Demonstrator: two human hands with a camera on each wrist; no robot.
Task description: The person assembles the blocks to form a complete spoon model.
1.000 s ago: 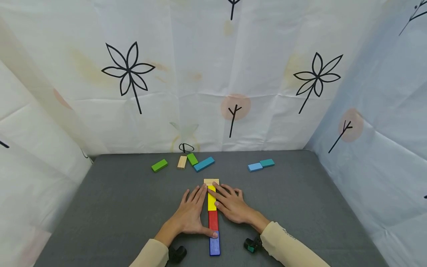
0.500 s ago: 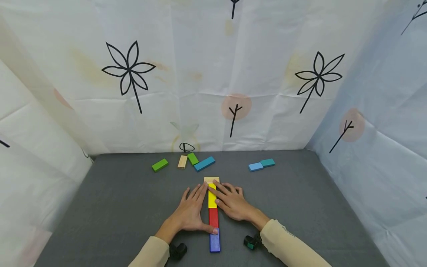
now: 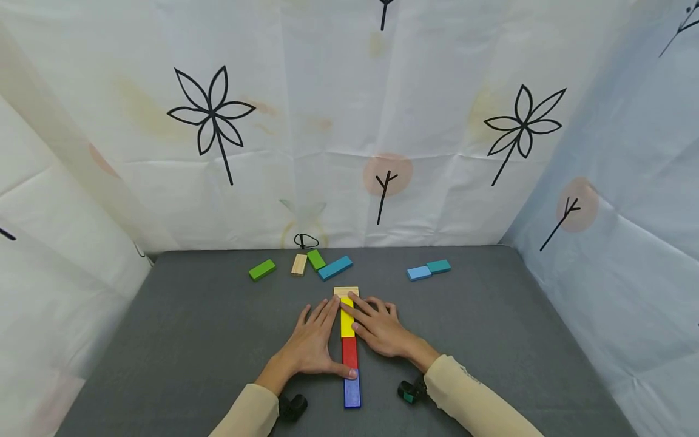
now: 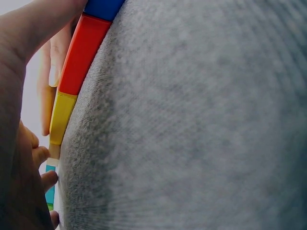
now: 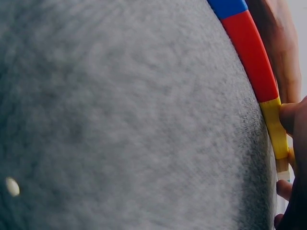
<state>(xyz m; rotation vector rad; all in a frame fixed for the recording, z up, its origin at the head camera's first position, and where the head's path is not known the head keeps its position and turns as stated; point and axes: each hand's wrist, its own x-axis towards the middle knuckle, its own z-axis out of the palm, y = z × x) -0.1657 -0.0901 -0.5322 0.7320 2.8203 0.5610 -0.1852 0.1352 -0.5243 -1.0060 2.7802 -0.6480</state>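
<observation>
A straight row of wooden blocks runs away from the person: a blue block (image 3: 352, 392) nearest, then a red block (image 3: 349, 353), then a yellow block (image 3: 347, 325). Crosswise at its far end lies a plain wood block (image 3: 346, 291). My left hand (image 3: 309, 345) is spread along the left side, thumb on the blue block and index fingertip by the yellow block's far end. From the right, my right hand (image 3: 382, 331) touches the yellow block (image 5: 274, 127) with its thumb and reaches fingertips onto the yellow and plain blocks. Neither hand is curled round a block.
Toward the back left lie two green blocks (image 3: 262, 270), another plain block (image 3: 298, 265) and a blue block (image 3: 335, 267). A light blue block (image 3: 418, 273) and a teal block (image 3: 438, 266) touch at the back right. Printed cloth (image 3: 327, 121) hangs behind the grey tabletop (image 3: 191, 340).
The whole row has slid a little away from the person, with both hands moving along on it. The blocks at the back have stayed where they were.
</observation>
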